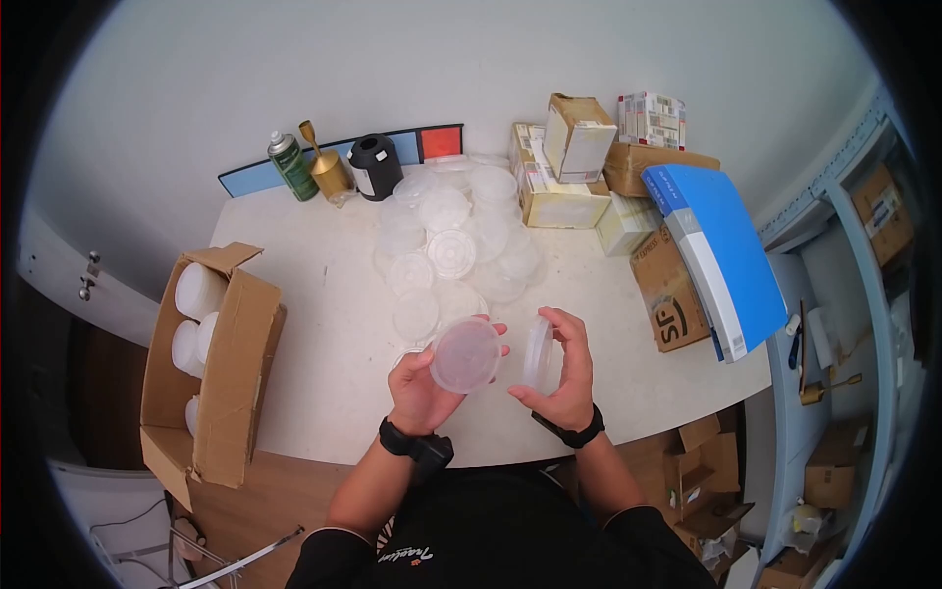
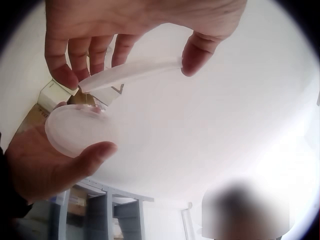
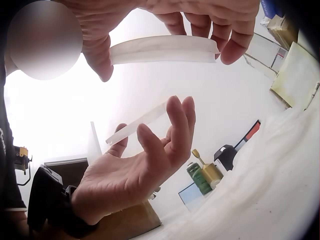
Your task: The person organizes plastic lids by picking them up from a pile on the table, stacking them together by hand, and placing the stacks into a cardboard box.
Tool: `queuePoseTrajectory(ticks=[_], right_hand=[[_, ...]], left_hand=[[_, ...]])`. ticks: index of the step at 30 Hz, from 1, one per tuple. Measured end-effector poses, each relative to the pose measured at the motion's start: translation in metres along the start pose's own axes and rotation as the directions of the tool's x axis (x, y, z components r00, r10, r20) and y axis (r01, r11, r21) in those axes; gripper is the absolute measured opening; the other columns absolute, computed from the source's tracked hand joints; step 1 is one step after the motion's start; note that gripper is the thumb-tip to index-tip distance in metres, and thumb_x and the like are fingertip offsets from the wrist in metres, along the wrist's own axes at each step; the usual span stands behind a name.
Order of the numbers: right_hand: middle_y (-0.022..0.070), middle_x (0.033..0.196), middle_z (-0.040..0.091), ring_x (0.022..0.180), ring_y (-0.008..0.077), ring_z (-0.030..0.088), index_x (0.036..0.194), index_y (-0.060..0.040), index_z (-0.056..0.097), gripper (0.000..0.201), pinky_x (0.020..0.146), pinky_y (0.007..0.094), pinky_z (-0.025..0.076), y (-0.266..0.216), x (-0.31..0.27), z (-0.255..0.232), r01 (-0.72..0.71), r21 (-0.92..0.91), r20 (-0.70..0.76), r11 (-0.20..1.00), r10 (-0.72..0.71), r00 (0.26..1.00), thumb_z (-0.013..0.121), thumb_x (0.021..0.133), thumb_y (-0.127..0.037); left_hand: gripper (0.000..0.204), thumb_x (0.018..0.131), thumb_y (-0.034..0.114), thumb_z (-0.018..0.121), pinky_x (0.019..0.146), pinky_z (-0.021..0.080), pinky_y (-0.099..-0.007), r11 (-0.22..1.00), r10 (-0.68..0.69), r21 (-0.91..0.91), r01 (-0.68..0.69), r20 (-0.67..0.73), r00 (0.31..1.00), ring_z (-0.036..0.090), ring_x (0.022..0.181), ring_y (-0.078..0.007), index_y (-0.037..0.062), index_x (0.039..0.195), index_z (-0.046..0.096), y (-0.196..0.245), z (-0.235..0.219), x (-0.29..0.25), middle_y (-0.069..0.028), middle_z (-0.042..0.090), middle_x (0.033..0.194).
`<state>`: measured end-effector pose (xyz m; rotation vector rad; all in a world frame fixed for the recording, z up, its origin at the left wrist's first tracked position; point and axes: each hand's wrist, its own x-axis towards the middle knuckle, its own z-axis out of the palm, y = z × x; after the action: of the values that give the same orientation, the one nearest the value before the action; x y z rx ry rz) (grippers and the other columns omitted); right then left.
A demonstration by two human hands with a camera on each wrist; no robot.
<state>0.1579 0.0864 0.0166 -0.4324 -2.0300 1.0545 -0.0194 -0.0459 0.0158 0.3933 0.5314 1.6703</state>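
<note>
My left hand [image 1: 417,393] grips a round translucent plastic lid [image 1: 466,355] by its edge, its flat face tilted up toward the head camera. Facing it, my right hand [image 1: 572,371] holds another clear plastic lid [image 1: 536,355] on edge, thumb at the near rim and fingers at the far rim. A narrow gap separates the two lids. Seen from the right wrist, the right hand's lid [image 3: 165,49] shows a deep rim, while the left hand's lid [image 3: 137,123] slants below it. Beyond both hands, many similar lids [image 1: 451,253] lie in an overlapping pile on the white table [image 1: 324,363].
On the left stands an open cardboard box [image 1: 235,373] with white tubs [image 1: 199,290] inside. A spray can [image 1: 291,165], a brass-coloured object [image 1: 331,175] and a black container [image 1: 374,167] line the back. Boxes [image 1: 559,191] and a blue binder [image 1: 721,250] occupy the right side.
</note>
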Motion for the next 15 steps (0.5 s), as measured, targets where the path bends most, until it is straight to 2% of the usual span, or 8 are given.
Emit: queuePoseTrajectory(ticks=[5,8,11,14,15], right_hand=[[0.0188,0.140,0.051,0.128,0.0343,0.051,0.145,-0.0028,0.048,0.095,0.107,0.0438,0.044,-0.001,-0.002,0.001,-0.022,0.000,0.025,1.000,0.022,0.999,0.094,0.066,-0.032],[0.0194,0.140,0.051,0.128,0.0354,0.050,0.144,-0.0024,0.048,0.095,0.107,0.0446,0.044,-0.003,-0.002,0.002,0.004,-0.055,0.055,0.998,-0.001,0.999,0.094,0.067,-0.031],[0.0198,0.140,0.051,0.128,0.0366,0.050,0.144,-0.0020,0.047,0.094,0.107,0.0453,0.044,-0.001,-0.002,0.005,-0.008,-0.053,0.072,0.999,0.011,0.997,0.094,0.067,-0.031],[0.0201,0.139,0.051,0.127,0.0365,0.051,0.143,-0.0018,0.049,0.093,0.106,0.0454,0.045,0.006,0.005,0.006,0.074,-0.075,0.101,0.994,-0.067,0.993,0.094,0.066,-0.029],[0.0202,0.139,0.051,0.126,0.0366,0.051,0.143,-0.0019,0.049,0.093,0.106,0.0456,0.045,0.008,0.008,0.005,0.089,-0.094,0.125,0.992,-0.077,0.989,0.094,0.066,-0.028]], left_hand=[[0.099,0.074,0.049,0.065,0.102,0.047,-0.0490,0.966,0.024,-0.257,-0.029,-0.023,0.999,0.053,0.133,-0.0382,0.0021,0.156,0.035,-0.002,-0.004,0.002,-0.0225,0.040,0.158],[0.094,0.081,0.053,0.061,0.099,0.049,-0.0498,0.957,0.044,-0.287,-0.045,-0.010,0.999,0.050,0.136,-0.0372,0.0025,0.156,0.035,-0.005,-0.011,0.004,-0.0230,0.041,0.157],[0.084,0.093,0.060,0.050,0.094,0.051,-0.0503,0.952,-0.068,-0.292,0.091,0.089,0.994,0.052,0.133,-0.0362,0.0049,0.155,0.038,-0.007,-0.029,0.010,-0.0201,0.042,0.156],[0.080,0.102,0.066,0.035,0.091,0.052,-0.0503,0.942,-0.175,-0.276,0.190,0.078,0.982,0.057,0.127,-0.0358,0.0049,0.154,0.040,-0.014,-0.033,0.014,-0.0162,0.048,0.152],[0.081,0.102,0.066,0.033,0.089,0.053,-0.0499,0.915,-0.189,-0.340,0.216,0.112,0.976,0.058,0.124,-0.0360,0.0038,0.154,0.040,-0.020,-0.040,0.016,-0.0151,0.051,0.150]])
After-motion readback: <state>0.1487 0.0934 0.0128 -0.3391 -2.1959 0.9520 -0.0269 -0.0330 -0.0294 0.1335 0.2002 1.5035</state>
